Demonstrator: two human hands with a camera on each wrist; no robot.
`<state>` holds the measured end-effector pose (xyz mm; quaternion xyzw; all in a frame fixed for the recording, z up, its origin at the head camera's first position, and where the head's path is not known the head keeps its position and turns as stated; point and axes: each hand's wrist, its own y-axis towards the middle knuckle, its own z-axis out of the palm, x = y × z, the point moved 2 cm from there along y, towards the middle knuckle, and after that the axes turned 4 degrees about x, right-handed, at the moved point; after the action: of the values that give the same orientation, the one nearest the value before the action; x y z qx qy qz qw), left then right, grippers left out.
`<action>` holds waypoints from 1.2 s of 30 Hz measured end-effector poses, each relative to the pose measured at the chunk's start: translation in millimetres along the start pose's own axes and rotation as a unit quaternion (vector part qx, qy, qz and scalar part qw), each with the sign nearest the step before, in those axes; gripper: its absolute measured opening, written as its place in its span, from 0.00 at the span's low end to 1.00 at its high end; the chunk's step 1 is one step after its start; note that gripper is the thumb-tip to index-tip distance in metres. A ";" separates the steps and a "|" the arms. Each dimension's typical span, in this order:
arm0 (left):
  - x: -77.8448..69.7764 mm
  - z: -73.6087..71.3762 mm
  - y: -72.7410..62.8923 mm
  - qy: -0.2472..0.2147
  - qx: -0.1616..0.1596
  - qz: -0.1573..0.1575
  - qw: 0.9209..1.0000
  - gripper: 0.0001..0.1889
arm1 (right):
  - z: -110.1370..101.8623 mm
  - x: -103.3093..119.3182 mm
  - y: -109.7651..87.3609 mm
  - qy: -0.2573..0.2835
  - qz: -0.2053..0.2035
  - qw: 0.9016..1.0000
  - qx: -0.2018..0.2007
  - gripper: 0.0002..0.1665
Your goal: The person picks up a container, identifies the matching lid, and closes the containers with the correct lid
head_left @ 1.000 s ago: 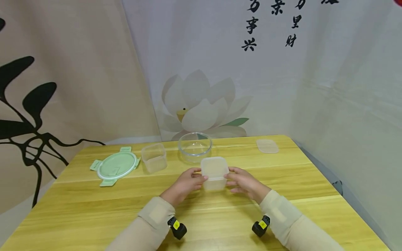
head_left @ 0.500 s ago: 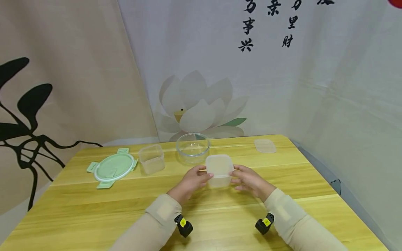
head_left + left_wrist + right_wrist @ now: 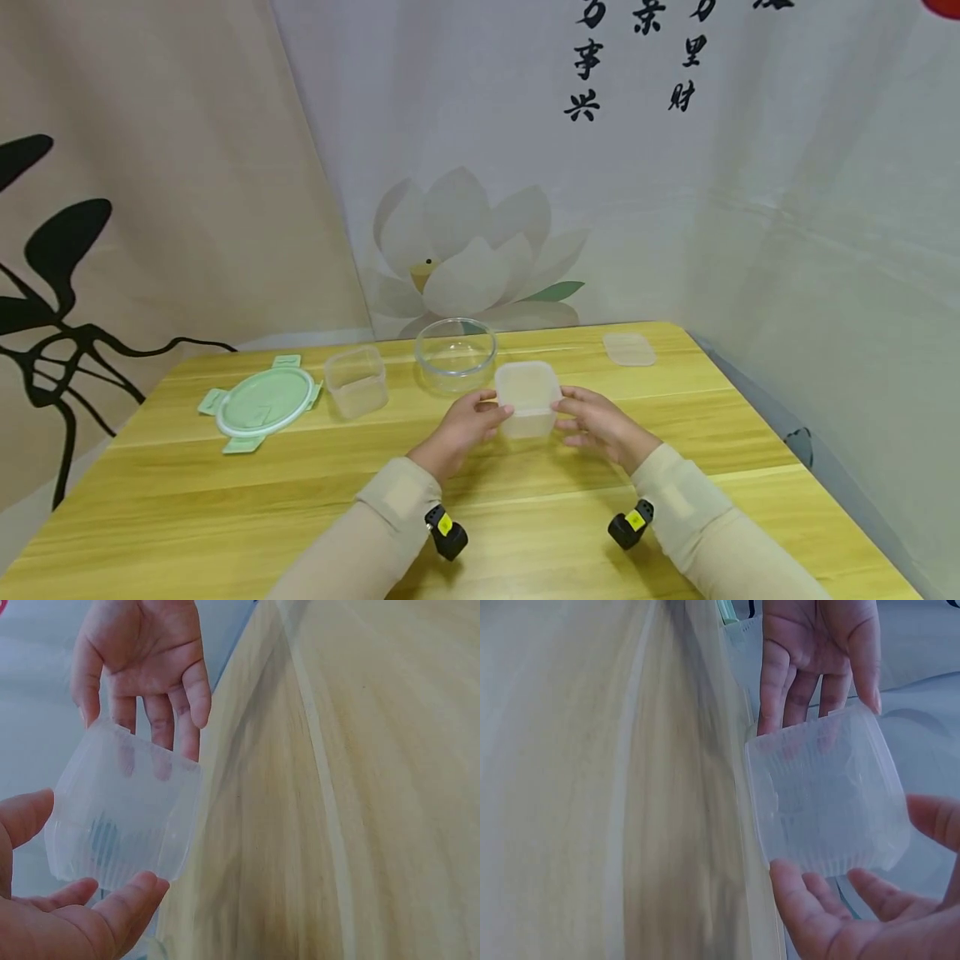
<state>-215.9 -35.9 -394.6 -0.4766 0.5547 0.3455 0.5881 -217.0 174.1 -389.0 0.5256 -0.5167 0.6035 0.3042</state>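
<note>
A small square translucent plastic food container [image 3: 528,402] with its lid on is held between both hands near the middle of the table. My left hand [image 3: 467,427] grips its left side, thumb by the lid's edge and fingers lower down. On the opposite side my right hand [image 3: 604,427] holds it in the same way. In the left wrist view the container [image 3: 124,810] shows ribbed, see-through walls, with fingertips against its side. The right wrist view has the container [image 3: 825,795] between the two hands, and nothing can be made out inside it.
Behind the hands stands a round clear glass bowl [image 3: 456,358]. Left of it are an open square plastic container [image 3: 356,383] and a round green lid [image 3: 266,402] with side flaps. A flat square lid [image 3: 628,349] lies on the wooden table [image 3: 225,517] at the back right.
Both hands, with the lidded container between them, have moved slightly to the right and away from the body. The head view has also shifted a little.
</note>
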 end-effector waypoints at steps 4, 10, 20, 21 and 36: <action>-2.4 3.0 5.7 -0.001 -0.006 0.000 1.000 0.33 | -3.9 0.5 2.4 0.013 0.000 1.000 -0.002 0.36; -3.1 6.8 13.0 -0.006 -0.005 0.001 1.000 0.33 | -10.8 -1.1 5.5 0.024 0.002 1.000 -0.001 0.37; -4.2 15.1 30.3 -0.005 -0.011 -0.007 1.000 0.33 | -20.7 -3.7 11.9 0.056 -0.002 0.998 -0.015 0.35; -4.3 15.7 32.1 -0.005 -0.011 -0.009 1.000 0.33 | -21.8 -3.5 12.5 0.059 -0.003 0.998 -0.014 0.35; -10.7 25.2 54.9 0.007 -0.026 -0.011 1.000 0.31 | -37.3 -0.4 25.3 0.061 -0.009 0.998 -0.020 0.35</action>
<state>-260.7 6.1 -395.7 -0.4999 0.5442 0.3505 0.5754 -251.9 202.1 -393.8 0.4862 -0.5045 0.6212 0.3510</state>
